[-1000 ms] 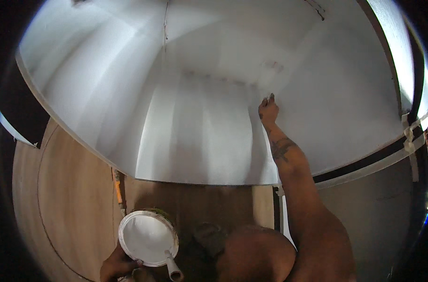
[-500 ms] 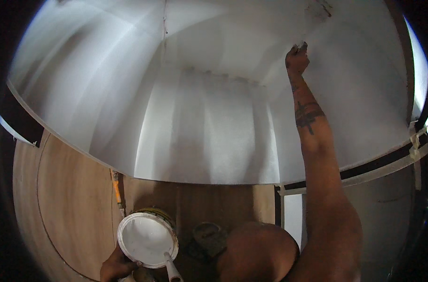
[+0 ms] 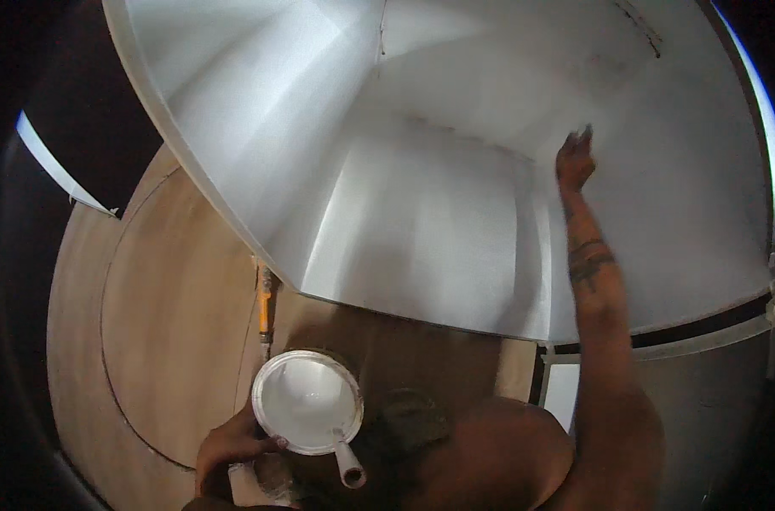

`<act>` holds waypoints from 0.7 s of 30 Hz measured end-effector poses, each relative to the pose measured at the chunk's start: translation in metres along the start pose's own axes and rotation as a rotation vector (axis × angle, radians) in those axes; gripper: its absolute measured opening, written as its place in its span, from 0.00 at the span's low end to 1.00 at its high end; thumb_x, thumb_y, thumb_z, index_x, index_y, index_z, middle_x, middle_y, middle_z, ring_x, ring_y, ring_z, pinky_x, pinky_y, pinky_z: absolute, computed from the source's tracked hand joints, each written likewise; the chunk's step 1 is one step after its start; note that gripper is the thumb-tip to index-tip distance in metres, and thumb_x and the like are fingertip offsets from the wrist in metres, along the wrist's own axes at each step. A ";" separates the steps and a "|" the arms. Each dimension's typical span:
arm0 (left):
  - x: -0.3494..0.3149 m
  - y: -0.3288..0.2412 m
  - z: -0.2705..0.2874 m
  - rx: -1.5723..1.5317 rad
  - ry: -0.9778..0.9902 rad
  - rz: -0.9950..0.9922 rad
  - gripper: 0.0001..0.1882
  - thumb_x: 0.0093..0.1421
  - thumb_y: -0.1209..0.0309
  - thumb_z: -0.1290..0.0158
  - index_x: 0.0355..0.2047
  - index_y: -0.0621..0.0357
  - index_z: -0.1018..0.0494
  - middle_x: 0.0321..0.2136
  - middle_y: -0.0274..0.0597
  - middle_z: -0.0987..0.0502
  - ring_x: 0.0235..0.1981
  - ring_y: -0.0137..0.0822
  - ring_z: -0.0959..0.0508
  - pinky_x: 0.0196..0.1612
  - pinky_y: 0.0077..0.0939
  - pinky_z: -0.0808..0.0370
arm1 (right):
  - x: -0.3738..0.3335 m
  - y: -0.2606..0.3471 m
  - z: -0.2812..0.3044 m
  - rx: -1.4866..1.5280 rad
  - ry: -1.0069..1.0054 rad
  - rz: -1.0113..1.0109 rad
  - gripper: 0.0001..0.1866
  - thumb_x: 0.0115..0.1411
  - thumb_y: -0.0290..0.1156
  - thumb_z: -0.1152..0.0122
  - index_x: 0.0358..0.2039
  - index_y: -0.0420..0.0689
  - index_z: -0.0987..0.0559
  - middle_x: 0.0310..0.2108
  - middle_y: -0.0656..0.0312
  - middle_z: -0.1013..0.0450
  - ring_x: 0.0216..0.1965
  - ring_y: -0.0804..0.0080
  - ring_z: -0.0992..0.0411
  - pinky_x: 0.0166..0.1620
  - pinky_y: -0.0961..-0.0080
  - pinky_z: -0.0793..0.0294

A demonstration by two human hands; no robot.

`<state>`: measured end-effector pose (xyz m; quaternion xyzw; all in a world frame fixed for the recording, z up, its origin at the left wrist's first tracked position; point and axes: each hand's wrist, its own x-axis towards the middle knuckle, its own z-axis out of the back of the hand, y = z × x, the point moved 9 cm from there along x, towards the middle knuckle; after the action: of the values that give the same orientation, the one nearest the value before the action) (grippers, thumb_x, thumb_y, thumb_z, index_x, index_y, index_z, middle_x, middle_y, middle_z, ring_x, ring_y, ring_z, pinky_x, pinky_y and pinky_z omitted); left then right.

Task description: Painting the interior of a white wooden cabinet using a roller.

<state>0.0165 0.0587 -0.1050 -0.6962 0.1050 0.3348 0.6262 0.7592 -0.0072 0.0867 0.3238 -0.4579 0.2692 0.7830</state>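
My left hand [image 3: 234, 447] grips the rim of a round paint bucket [image 3: 266, 407] at the lower middle. Inside the bucket is white paint [image 3: 309, 396], and a pale handle [image 3: 348, 464] sticks out over its near rim. My right arm is stretched up and away. The right hand [image 3: 577, 162] is raised close to a white-coated panel [image 3: 660, 187], its fingers drawn together. Whatever lies between those fingers is too small and blurred to name.
Streaky white panels [image 3: 430, 230] curve above and ahead, with dark marks along one seam. A tool with an orange handle [image 3: 264, 302] stands beyond the bucket. Wood-look flooring [image 3: 179, 315] lies below left. Masking tape [image 3: 686, 345] runs along the edge at right.
The view has swung, so the panels and bucket appear shifted right. My right hand sits slightly lower against the panel. The left hand still holds the bucket.
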 end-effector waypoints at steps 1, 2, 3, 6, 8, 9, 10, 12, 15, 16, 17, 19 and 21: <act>0.003 0.002 -0.002 -0.072 0.016 0.053 0.64 0.45 0.74 0.28 0.73 0.54 0.63 0.67 0.51 0.41 0.65 0.39 0.37 0.66 0.39 0.36 | 0.029 0.004 0.011 0.076 -0.172 0.076 0.25 0.65 0.38 0.45 0.59 0.39 0.29 0.31 0.45 0.21 0.28 0.48 0.23 0.33 0.55 0.25; -0.001 0.000 -0.003 -0.048 -0.045 0.112 0.64 0.45 0.74 0.29 0.73 0.54 0.62 0.66 0.51 0.40 0.65 0.40 0.36 0.67 0.39 0.37 | 0.039 0.004 0.004 0.067 -0.172 0.072 0.25 0.65 0.38 0.45 0.59 0.39 0.29 0.31 0.45 0.21 0.28 0.48 0.23 0.33 0.55 0.25; -0.003 0.001 -0.004 -0.046 -0.048 0.108 0.64 0.45 0.74 0.29 0.73 0.54 0.62 0.66 0.51 0.40 0.65 0.40 0.36 0.67 0.39 0.37 | 0.055 0.007 -0.011 0.096 -0.107 0.045 0.26 0.64 0.38 0.45 0.59 0.38 0.29 0.30 0.45 0.21 0.28 0.46 0.23 0.34 0.53 0.25; -0.006 0.004 -0.007 -0.114 -0.065 0.081 0.63 0.46 0.75 0.30 0.73 0.55 0.62 0.66 0.51 0.38 0.65 0.42 0.36 0.67 0.39 0.37 | 0.031 0.008 -0.037 0.035 -0.069 0.039 0.28 0.62 0.39 0.44 0.60 0.38 0.31 0.30 0.44 0.22 0.31 0.42 0.24 0.38 0.51 0.25; -0.009 -0.006 -0.006 -0.113 -0.060 0.037 0.60 0.48 0.75 0.31 0.73 0.56 0.60 0.65 0.52 0.38 0.64 0.42 0.35 0.66 0.39 0.37 | -0.032 0.000 -0.055 0.044 0.075 -0.025 0.30 0.62 0.38 0.45 0.62 0.38 0.33 0.31 0.42 0.22 0.35 0.42 0.23 0.43 0.53 0.24; -0.008 -0.006 -0.001 -0.106 -0.062 0.033 0.60 0.48 0.75 0.31 0.73 0.56 0.60 0.65 0.52 0.38 0.64 0.42 0.35 0.66 0.39 0.37 | -0.066 -0.017 -0.061 0.013 0.132 -0.052 0.30 0.62 0.37 0.46 0.62 0.37 0.33 0.31 0.41 0.22 0.35 0.42 0.22 0.44 0.53 0.24; -0.005 -0.005 -0.001 -0.108 -0.038 -0.018 0.59 0.48 0.74 0.31 0.72 0.56 0.60 0.64 0.52 0.37 0.65 0.42 0.36 0.67 0.39 0.38 | -0.091 -0.021 -0.063 -0.005 0.198 -0.070 0.30 0.62 0.36 0.46 0.62 0.37 0.33 0.31 0.41 0.22 0.34 0.42 0.22 0.44 0.54 0.24; -0.005 0.003 -0.003 -0.121 -0.036 -0.052 0.58 0.49 0.74 0.32 0.72 0.56 0.59 0.64 0.52 0.37 0.65 0.43 0.36 0.67 0.39 0.38 | -0.123 -0.020 -0.065 0.013 0.446 -0.217 0.31 0.61 0.35 0.45 0.63 0.36 0.35 0.37 0.39 0.22 0.36 0.41 0.22 0.43 0.55 0.23; -0.002 -0.002 -0.007 -0.067 -0.002 -0.060 0.58 0.49 0.71 0.32 0.72 0.57 0.60 0.64 0.52 0.38 0.65 0.42 0.37 0.67 0.39 0.39 | -0.129 -0.025 -0.026 0.102 0.465 -0.247 0.28 0.62 0.41 0.45 0.60 0.41 0.30 0.31 0.48 0.21 0.29 0.48 0.22 0.37 0.56 0.23; -0.002 -0.012 -0.011 -0.065 -0.016 -0.087 0.58 0.50 0.69 0.31 0.72 0.58 0.59 0.64 0.52 0.38 0.65 0.43 0.38 0.67 0.40 0.39 | -0.145 -0.025 -0.009 0.435 0.496 -0.494 0.27 0.63 0.42 0.46 0.60 0.42 0.30 0.28 0.54 0.24 0.25 0.58 0.25 0.32 0.62 0.24; -0.002 -0.017 -0.011 -0.071 -0.034 -0.115 0.58 0.50 0.68 0.31 0.72 0.58 0.59 0.64 0.52 0.38 0.65 0.44 0.38 0.67 0.40 0.39 | -0.161 -0.007 0.017 0.771 0.521 -0.735 0.26 0.65 0.43 0.46 0.60 0.43 0.30 0.24 0.60 0.27 0.22 0.68 0.27 0.26 0.69 0.26; -0.005 -0.011 -0.005 -0.060 -0.042 -0.118 0.57 0.50 0.67 0.32 0.72 0.59 0.58 0.64 0.53 0.38 0.66 0.43 0.38 0.67 0.41 0.40 | -0.168 0.058 0.085 0.911 0.640 -0.688 0.24 0.67 0.37 0.49 0.61 0.43 0.32 0.26 0.69 0.34 0.22 0.83 0.37 0.24 0.81 0.33; -0.010 -0.001 -0.007 -0.050 -0.043 -0.106 0.56 0.51 0.66 0.32 0.71 0.60 0.57 0.64 0.54 0.38 0.66 0.43 0.38 0.67 0.42 0.41 | -0.193 0.088 0.133 1.100 0.888 -0.787 0.19 0.67 0.32 0.52 0.57 0.43 0.30 0.26 0.69 0.33 0.22 0.85 0.38 0.23 0.82 0.36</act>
<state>0.0120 0.0496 -0.0989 -0.7088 0.0465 0.3185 0.6276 0.5392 -0.0749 -0.0132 0.6629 0.2414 0.2641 0.6577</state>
